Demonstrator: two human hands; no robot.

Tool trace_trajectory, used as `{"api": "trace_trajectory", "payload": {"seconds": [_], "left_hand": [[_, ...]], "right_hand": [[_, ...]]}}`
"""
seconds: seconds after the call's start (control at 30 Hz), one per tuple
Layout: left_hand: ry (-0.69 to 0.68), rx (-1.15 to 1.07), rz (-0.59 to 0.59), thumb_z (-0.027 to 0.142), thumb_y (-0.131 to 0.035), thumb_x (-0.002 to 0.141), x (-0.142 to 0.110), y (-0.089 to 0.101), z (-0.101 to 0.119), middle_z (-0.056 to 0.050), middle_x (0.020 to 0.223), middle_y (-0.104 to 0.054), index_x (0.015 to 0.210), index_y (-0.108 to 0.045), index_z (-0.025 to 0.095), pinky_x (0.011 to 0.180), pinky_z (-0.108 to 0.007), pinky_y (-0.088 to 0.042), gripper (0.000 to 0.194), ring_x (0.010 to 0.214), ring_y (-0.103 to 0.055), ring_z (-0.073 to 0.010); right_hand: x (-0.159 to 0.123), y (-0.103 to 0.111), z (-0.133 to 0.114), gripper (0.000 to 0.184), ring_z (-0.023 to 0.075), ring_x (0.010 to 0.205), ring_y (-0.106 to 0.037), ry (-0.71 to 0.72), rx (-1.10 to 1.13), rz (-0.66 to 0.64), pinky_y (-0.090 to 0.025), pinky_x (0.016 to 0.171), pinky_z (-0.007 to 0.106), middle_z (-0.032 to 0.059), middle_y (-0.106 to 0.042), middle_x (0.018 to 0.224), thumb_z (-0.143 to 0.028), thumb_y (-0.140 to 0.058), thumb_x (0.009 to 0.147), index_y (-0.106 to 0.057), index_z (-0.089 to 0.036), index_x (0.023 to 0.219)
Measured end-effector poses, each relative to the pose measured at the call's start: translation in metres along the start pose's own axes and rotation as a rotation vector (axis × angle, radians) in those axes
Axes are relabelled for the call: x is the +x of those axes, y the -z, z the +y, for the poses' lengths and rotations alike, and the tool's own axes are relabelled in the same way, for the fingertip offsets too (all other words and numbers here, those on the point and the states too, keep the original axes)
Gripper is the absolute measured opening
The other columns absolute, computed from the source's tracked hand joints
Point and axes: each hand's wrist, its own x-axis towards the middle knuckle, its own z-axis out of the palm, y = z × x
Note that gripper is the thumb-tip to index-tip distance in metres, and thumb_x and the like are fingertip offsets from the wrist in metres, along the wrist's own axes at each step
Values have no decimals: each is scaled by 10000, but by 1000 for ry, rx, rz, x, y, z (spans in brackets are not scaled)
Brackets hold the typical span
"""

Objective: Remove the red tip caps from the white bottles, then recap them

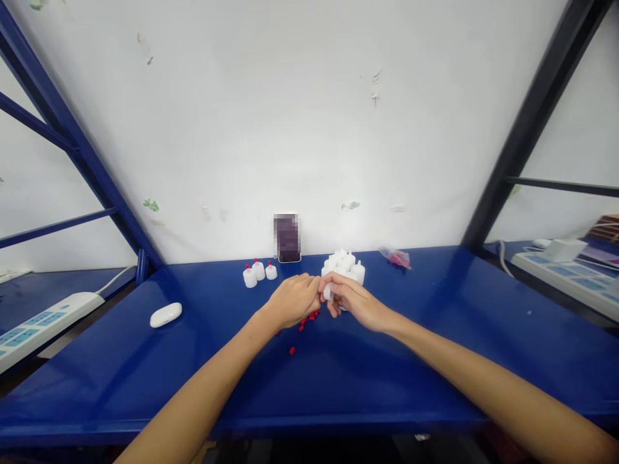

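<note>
My right hand point(358, 301) grips a small white bottle point(328, 292) between its thumb and fingers. Against it, my left hand point(296, 299) is closed, its fingertips meeting the right hand's at the bottle; whatever they pinch is hidden. Below the hands, several small red caps point(292, 350) lie loose on the blue table point(319, 393). Just behind my right hand stands a cluster of white bottles point(356, 272) with bare nozzles. Three white bottles point(250, 278) with red caps on their tips stand farther left.
A phone point(289, 241) leans upright on the wall. At the back right lies a clear bag point(398, 258) with red pieces. A white case point(166, 315) rests on the left. Power strips point(46, 325) and metal frame posts point(527, 122) flank the table.
</note>
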Motion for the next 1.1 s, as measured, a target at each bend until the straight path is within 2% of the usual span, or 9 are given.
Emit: {"api": "trace_trajectory", "payload": {"seconds": [0.13, 0.27, 0.37, 0.43, 0.53, 0.7, 0.83, 1.0, 1.1], "left_hand": [[11, -36, 7, 246, -393, 917, -1, -8, 6, -71, 839, -611, 854, -510, 177, 720, -350, -441, 150, 753, -543, -222], [223, -80, 96, 198, -342, 892, -10, -4, -5, -65, 758, -576, 768, -468, 191, 675, -340, -403, 177, 707, -524, -214], [344, -168, 135, 173, -296, 899, -26, 3, -23, -37, 706, -550, 761, -444, 198, 638, -319, -368, 204, 662, -507, -193], [289, -227, 52, 215, -295, 931, -35, 5, -30, -11, 672, -544, 751, -444, 202, 596, -303, -331, 234, 602, -480, -170], [198, -218, -82, 310, -358, 944, -41, 2, -32, 4, 604, -523, 648, -431, 198, 547, -300, -261, 324, 529, -432, -147], [175, -179, -115, 417, -479, 891, -40, -6, -24, 8, 535, -480, 565, -430, 191, 522, -297, -204, 400, 487, -407, -135], [272, -175, 1, 462, -438, 921, -40, -4, -32, 2, 589, -526, 618, -468, 194, 547, -278, -257, 406, 550, -467, -153], [690, -13, 365, 360, -410, 941, -47, 1, -60, -59, 904, -626, 968, -560, 208, 693, -308, -402, 214, 847, -584, -221], [855, 88, 384, 373, -436, 928, -55, -3, -78, -110, 1079, -592, 1180, -511, 205, 754, -345, -438, 312, 1032, -558, -283]], "right_hand": [[-5, -6, -5, 235, 108, 583, -429, 31, -267, 4, -348, 550, 231, -45, -499, 701, -378, -628, 869, -499, -214, 976], [-12, 0, -8, 302, 110, 568, -398, 308, -695, 265, -343, 569, 253, -32, -469, 636, -301, -607, 887, -426, -200, 667], [-20, 21, -16, 233, 140, 607, -469, 384, -906, 391, -386, 619, 284, 0, -538, 666, -275, -568, 909, -503, -193, 701], [-24, 37, -20, 125, 192, 765, -550, 332, -1012, 379, -431, 716, 328, 49, -635, 833, -263, -515, 936, -608, -187, 900], [-25, 51, -21, 253, 244, 992, -572, 279, -1106, 306, -449, 873, 402, 83, -669, 1078, -210, -440, 961, -633, -204, 1124], [-23, 46, -10, 252, 256, 995, -614, 188, -1165, 107, -484, 878, 409, 100, -658, 1088, -220, -511, 928, -666, -207, 1126], [-24, 37, -2, 199, 223, 807, -629, 91, -1209, 37, -495, 728, 359, 92, -636, 976, -228, -535, 909, -686, -198, 1034], [-25, 38, 6, 222, 206, 765, -614, 66, -1248, 12, -457, 642, 314, 84, -616, 985, -211, -524, 907, -664, -223, 1078], [-25, 37, 4, 245, 203, 747, -608, 83, -1292, 28, -442, 633, 308, 79, -620, 992, -232, -537, 900, -653, -244, 1116]]}}
